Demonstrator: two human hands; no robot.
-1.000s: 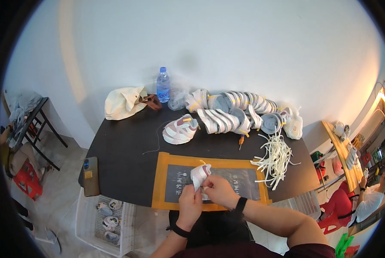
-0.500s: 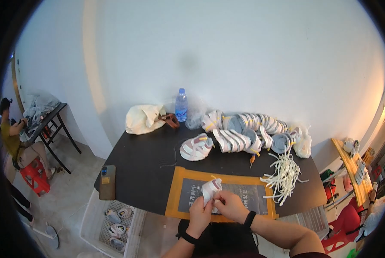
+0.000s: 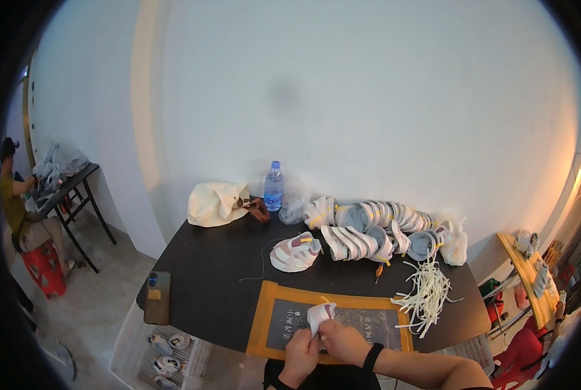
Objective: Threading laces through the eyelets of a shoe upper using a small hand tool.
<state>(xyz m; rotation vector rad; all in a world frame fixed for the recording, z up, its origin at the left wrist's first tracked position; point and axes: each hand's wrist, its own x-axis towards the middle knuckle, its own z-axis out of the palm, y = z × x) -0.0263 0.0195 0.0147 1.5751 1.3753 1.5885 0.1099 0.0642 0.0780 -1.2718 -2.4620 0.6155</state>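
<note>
A dark table [image 3: 206, 273] was topped at its front edge by an orange-bordered mat [image 3: 262, 318], with a phone [image 3: 158, 302] laid left and white laces [image 3: 427, 286] heaped right. Toward the back were set a cream cloth item [image 3: 214, 205], a bottle [image 3: 274, 188] and shoe uppers [image 3: 352, 242].

White characters [image 3: 289, 322] mark the tape-edged sheet [image 3: 368, 315], and lettering marks the label [image 3: 273, 199] on the bottle [image 3: 275, 185].

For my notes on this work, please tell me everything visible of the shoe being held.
The shoe is white with mauve patches and looks soft, like cloth or leather. A yellow tab shows at its top. It is held tilted over the taped sheet, between the left hand and right hand, which cover its lower part.
</note>
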